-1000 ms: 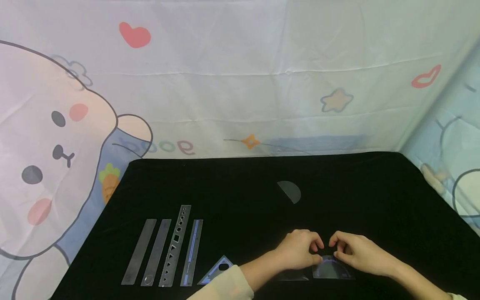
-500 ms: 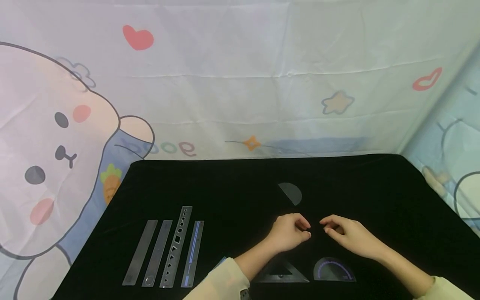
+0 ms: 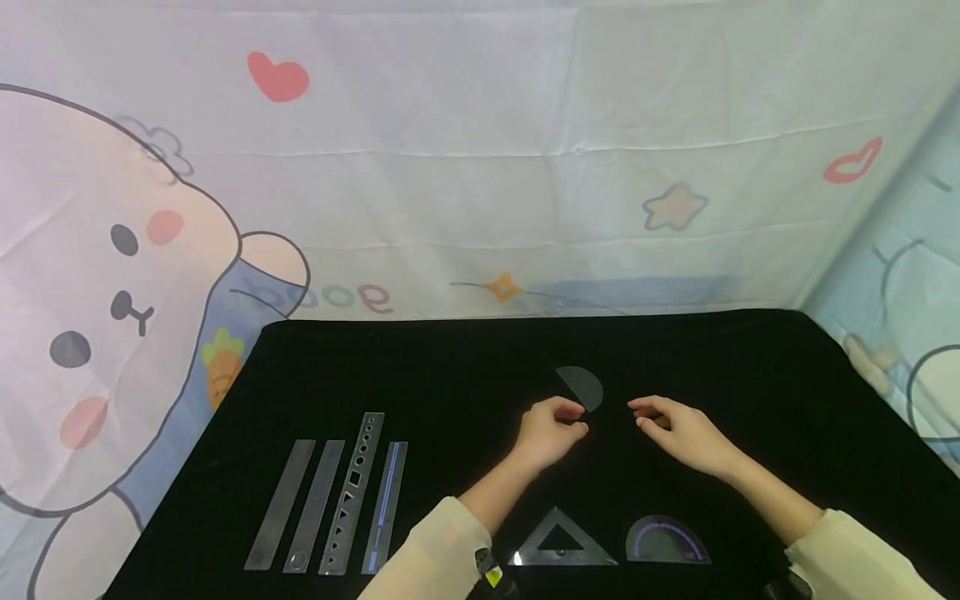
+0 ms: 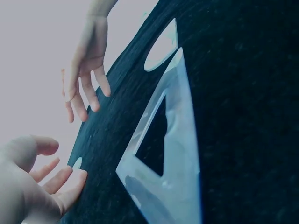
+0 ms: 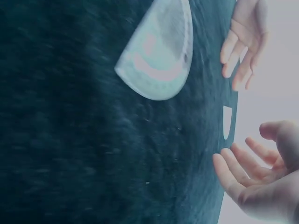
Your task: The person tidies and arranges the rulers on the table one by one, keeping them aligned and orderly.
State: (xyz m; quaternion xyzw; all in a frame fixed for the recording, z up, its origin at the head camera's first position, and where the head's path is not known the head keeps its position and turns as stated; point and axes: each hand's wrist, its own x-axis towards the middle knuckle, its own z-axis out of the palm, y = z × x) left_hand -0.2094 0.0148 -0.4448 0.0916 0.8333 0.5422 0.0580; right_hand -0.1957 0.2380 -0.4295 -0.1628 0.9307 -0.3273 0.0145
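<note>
A clear half-round protractor (image 3: 581, 387) lies on the far part of the black cloth. My left hand (image 3: 551, 432) hovers just in front of its lower tip, fingers loosely curved and holding nothing; whether a fingertip touches it I cannot tell. To the right, my right hand (image 3: 686, 435) is held apart from it, also with loosely curved fingers and nothing in them. Nearer the front lie a clear set square (image 3: 587, 546) with a triangular cutout and a second protractor (image 3: 667, 554) with a purple scale. Both hands appear in the left wrist view, the set square (image 4: 184, 140) filling its middle.
Several rulers lie in a row on the left: a plain ruler (image 3: 281, 504), one with a round mark (image 3: 315, 504), a stencil ruler (image 3: 345, 523) and a purple-marked ruler (image 3: 386, 504). The left sleeve (image 3: 442, 550) covers the area beside them. A printed curtain (image 3: 480, 192) hangs behind.
Both hands have left the purple-scaled protractor and moved away across the cloth, the left one up to the far protractor. The set square and near protractor have come into full view.
</note>
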